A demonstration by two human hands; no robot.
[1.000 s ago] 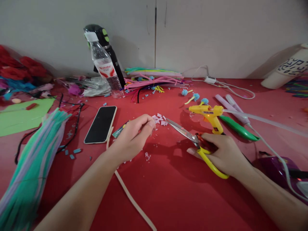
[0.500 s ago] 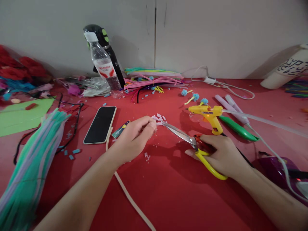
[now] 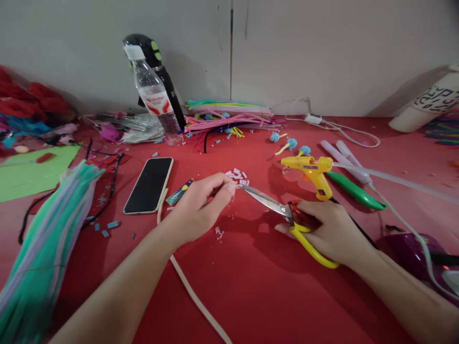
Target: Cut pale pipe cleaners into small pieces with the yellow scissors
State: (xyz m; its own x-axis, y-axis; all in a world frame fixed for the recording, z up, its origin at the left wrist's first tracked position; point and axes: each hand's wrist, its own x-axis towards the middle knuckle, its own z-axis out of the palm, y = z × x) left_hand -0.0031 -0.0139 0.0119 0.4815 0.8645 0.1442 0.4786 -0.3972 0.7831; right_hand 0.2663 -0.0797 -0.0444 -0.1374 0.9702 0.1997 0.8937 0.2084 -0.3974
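Note:
My left hand [image 3: 202,203] is closed in a pinch on a pale pink pipe cleaner [image 3: 238,186]. Only a short end of it sticks out past the fingertips; the rest is hidden in the hand. My right hand [image 3: 328,227] grips scissors [image 3: 268,203] with one red and one yellow handle loop. Their blades look closed or nearly so, and the tips are at the pipe cleaner's end. Just beyond the fingertips lies a small pile of short pale pink cut pieces [image 3: 244,175] on the red tabletop [image 3: 244,286].
A yellow glue gun [image 3: 310,167] lies beyond my right hand, near a green-handled tool [image 3: 356,191]. On the left are a phone [image 3: 148,185] and a bundle of green and lilac pipe cleaners [image 3: 50,253]. A plastic bottle [image 3: 154,95] stands at the back. A pale cord [image 3: 197,298] runs below my left wrist.
The pile of cut pink pieces has grown slightly. The scissor tips have shifted a little left, and my left fingertips have moved slightly right. Both hands keep their grip.

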